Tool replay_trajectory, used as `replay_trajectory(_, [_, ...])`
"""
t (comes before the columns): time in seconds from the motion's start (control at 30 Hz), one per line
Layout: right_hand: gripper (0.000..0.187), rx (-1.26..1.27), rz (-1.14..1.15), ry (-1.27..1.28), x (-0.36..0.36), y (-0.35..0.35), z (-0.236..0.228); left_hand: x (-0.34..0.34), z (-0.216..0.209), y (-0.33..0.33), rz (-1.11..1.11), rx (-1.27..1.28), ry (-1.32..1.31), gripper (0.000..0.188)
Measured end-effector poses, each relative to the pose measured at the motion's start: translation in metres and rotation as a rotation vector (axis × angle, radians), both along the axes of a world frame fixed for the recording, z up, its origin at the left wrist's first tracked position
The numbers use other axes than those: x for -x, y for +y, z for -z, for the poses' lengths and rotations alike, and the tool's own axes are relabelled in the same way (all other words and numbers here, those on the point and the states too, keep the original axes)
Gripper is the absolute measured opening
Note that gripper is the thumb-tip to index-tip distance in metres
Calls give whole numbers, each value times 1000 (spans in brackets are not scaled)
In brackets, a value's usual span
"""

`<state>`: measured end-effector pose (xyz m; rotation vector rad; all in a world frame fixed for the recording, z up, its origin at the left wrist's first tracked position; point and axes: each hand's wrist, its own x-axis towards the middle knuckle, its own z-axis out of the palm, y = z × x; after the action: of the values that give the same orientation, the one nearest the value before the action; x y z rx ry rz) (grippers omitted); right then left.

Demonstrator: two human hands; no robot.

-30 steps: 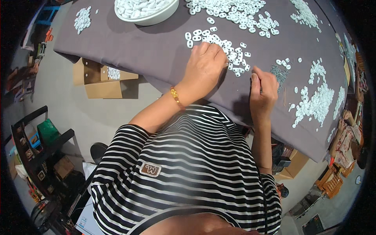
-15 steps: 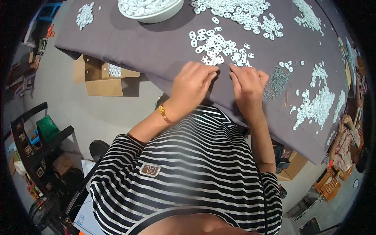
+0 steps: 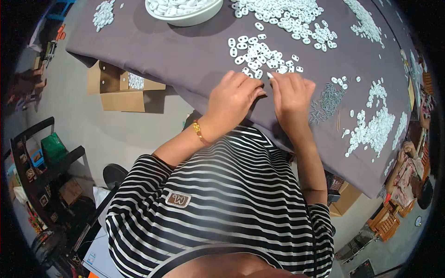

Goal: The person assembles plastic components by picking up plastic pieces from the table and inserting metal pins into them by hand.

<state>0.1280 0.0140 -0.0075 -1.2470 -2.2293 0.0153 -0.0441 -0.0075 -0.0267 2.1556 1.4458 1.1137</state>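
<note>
My right hand (image 3: 293, 92) pinches a small white plastic piece (image 3: 270, 75) between thumb and index finger, at the near side of a loose pile of white two-holed oval pieces (image 3: 262, 55). Facing it, my left hand (image 3: 233, 98) has its thumb and fingertips pressed together over the cloth. What those fingers hold, if anything, is too small to make out. Just right of my right hand lies a heap of thin grey metal pins (image 3: 330, 99).
A dark cloth (image 3: 139, 46) covers the table. On it are a white bowl of white pieces (image 3: 194, 19), a big far pile (image 3: 278, 16) and a pile at right (image 3: 375, 127). Two thin brown sticks (image 3: 338, 119) lie by the pins. An open cardboard box (image 3: 123, 102) stands below left.
The white piece now shows at my right fingertips, which have moved slightly left and away from me. My left fingertips have shifted a little right and nearer to me.
</note>
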Motion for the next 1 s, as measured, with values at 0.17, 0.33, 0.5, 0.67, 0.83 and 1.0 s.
replay_trajectory(0.17, [8,439,145,476,-1,-12,-15,-6,-2,4,-29,22,-127,18])
replay_trajectory(0.33, [16,791,223,804,-6,-17,-15,-13,-14,3,29,290,-409,16])
replay_trajectory(0.5, [11,715,200,655,-1,-20,-17,-13,-14,3,52,593,-684,14])
replay_trajectory(0.67, [5,580,86,458,3,-24,-17,-4,-14,-5,65,610,-678,13])
replay_trajectory(0.83, [4,610,-13,454,4,-21,-16,5,-19,-9,78,722,-680,15])
replay_trajectory(1.0, [17,164,58,244,1,1,-5,11,-13,-8,39,818,-951,21])
